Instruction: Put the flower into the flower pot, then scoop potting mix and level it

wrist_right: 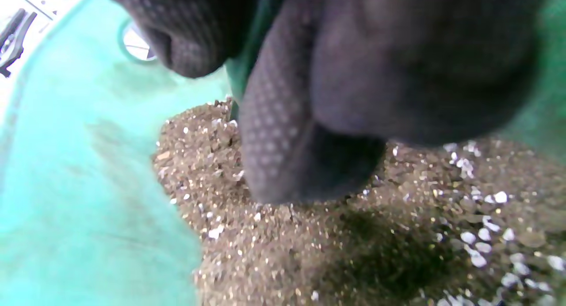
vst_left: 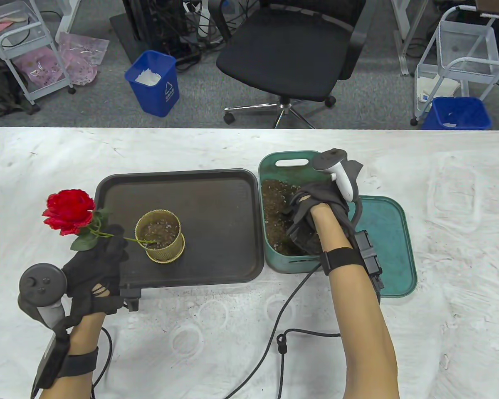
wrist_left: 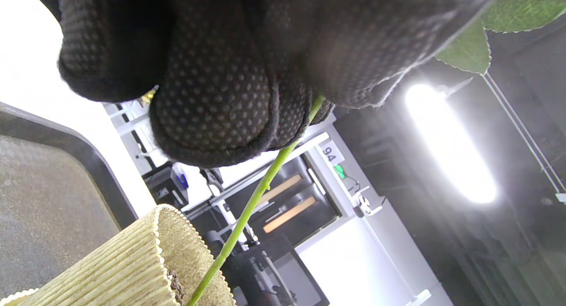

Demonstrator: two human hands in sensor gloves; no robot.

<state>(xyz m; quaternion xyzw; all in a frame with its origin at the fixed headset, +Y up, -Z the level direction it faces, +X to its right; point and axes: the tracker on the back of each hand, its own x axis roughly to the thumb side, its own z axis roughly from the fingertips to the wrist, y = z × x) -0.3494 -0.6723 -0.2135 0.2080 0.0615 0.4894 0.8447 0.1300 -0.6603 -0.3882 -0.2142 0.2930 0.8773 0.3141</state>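
1. Black knit covers the left hand (vst_left: 97, 270), nearest the table's front edge on the left; its fingers (wrist_left: 212, 102) are curled round the green stem and pinch it just below the leaves, as the left wrist view shows plainly.

2. Held so, the flower (vst_left: 68, 212) leans out to the left, its red bloom over the white table (vst_left: 233, 332), while the stem's foot runs rightward into the flower pot (vst_left: 160, 241) and touches the soil there.

3. Judged as a thing to handle, the flower looks light, with a thin stem that may bend and petals that would crush; the stem near the leaves is the sensible place to hold, and a light pinch should be enough to stand it upright.

4. The ribbed golden flower pot stands on the dark tray (vst_left: 216, 187) and already has some mix inside; being small and probably light, it might tip if the stem is pushed sideways.

5. Farther right, the right hand (vst_left: 312, 220) reaches down into the green tub (vst_left: 291, 160), its fingers (wrist_right: 283, 133) curled and pressed against the potting mix (vst_left: 274, 199). A green strip passes between the fingers in the blurred right wrist view, possibly a scoop's handle, but what the hand holds cannot be told.

6. Loose, grainy and flecked with white, the potting mix should spill easily from anything tilted.

7. Beside the tub, on its right, lies a green lid (vst_left: 393, 249).
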